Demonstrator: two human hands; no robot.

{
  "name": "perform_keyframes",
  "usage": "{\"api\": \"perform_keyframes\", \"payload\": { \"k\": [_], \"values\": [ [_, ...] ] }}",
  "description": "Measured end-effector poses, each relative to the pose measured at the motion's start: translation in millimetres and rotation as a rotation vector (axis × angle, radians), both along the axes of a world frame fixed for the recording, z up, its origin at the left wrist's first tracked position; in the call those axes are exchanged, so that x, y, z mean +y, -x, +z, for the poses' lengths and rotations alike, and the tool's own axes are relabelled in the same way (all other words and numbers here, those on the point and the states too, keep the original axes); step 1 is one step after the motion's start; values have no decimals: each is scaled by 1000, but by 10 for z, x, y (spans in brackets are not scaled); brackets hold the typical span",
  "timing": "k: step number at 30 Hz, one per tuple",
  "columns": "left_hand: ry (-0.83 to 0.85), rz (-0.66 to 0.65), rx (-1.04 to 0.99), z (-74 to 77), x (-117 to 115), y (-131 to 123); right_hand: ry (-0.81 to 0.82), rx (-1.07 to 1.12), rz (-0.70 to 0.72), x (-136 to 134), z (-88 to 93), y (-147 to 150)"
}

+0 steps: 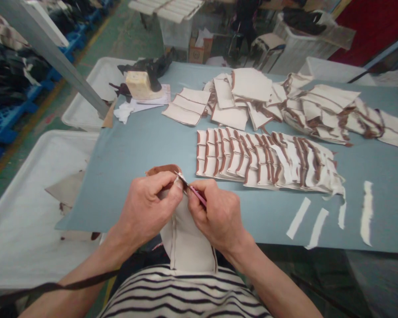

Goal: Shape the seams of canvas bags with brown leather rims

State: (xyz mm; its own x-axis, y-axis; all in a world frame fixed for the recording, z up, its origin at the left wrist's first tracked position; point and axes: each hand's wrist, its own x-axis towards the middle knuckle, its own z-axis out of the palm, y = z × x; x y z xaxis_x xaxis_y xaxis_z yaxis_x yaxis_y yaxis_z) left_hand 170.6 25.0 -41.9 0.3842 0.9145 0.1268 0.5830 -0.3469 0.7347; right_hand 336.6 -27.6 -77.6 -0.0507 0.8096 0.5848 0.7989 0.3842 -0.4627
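My left hand (pixel 149 207) is closed in a pinch on the upper edge of a cream fabric piece (pixel 195 247) with stitched seams. A brown trim (pixel 162 168) curves out beyond the fingers. In my right hand (pixel 219 212) is a slim pink-handled tool (pixel 196 194), its thin metal tip meeting the fabric at my left fingertips; its exact kind cannot be made out. The fabric piece hangs down between both hands against the striped shirt. To the right, a row of overlapping cream pieces (pixel 232 154) with brown edges lies on the blue-grey table (pixel 135 137).
A loose heap of cream pieces (pixel 252 86) covers the table's far side. White strips (pixel 298 217) lie near the front right edge. A yellowish block (pixel 141 85) sits at the far left on papers. White bins (pixel 29 176) stand left, beside a slanting metal post (pixel 59 62).
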Motion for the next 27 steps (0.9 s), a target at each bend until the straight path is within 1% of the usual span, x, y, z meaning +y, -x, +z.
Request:
{"api": "perform_keyframes", "payload": {
  "k": [2,4,5,6,9,10,11,12,13,14,15,16,19,20,21,22,24,26,27],
  "values": [
    [-74,19,37,-41,-14,23,0,11,23,23,-53,33],
    [-118,22,73,-95,-67,16,12,56,51,76,-46,63],
    [-124,-9,83,-127,-112,-6,32,100,47,122,-8,69],
    [-121,-73,89,-161,-167,-40,60,163,22,183,52,63],
    [-88,-333,17,-230,-329,-164,140,419,-119,412,269,-49],
    [-79,-350,-46,-232,-354,-189,157,488,-145,474,302,-122],
    [-47,-305,-88,-222,-354,-197,175,537,-148,510,289,-212],
    [-3,-246,-114,-203,-329,-189,223,550,-144,515,221,-315],
    [35,-202,-136,-178,-284,-165,254,537,-158,485,95,-430],
    [70,-191,-162,-150,-226,-132,307,502,-185,422,-82,-550],
    [104,-192,-182,-122,-164,-96,435,371,-255,335,-301,-671],
    [128,-197,-201,-97,-104,-63,509,315,-288,232,-546,-785],
    [171,-193,-234,-40,22,-19,646,249,-315,-72,-1266,-1044],
    [176,-195,-239,-27,46,-24,680,238,-332,-150,-1455,-1097],
    [181,-201,-243,-15,63,-35,707,232,-351,-210,-1605,-1136],
    [183,-211,-246,-4,77,-48,725,229,-369,-251,-1715,-1163],
    [182,-235,-252,23,99,-75,736,236,-398,-279,-1822,-1182],
    [185,-259,-253,54,121,-91,720,262,-400,-250,-1793,-1155],
    [190,-267,-250,68,131,-95,707,284,-386,-223,-1729,-1121]
  ]
}}
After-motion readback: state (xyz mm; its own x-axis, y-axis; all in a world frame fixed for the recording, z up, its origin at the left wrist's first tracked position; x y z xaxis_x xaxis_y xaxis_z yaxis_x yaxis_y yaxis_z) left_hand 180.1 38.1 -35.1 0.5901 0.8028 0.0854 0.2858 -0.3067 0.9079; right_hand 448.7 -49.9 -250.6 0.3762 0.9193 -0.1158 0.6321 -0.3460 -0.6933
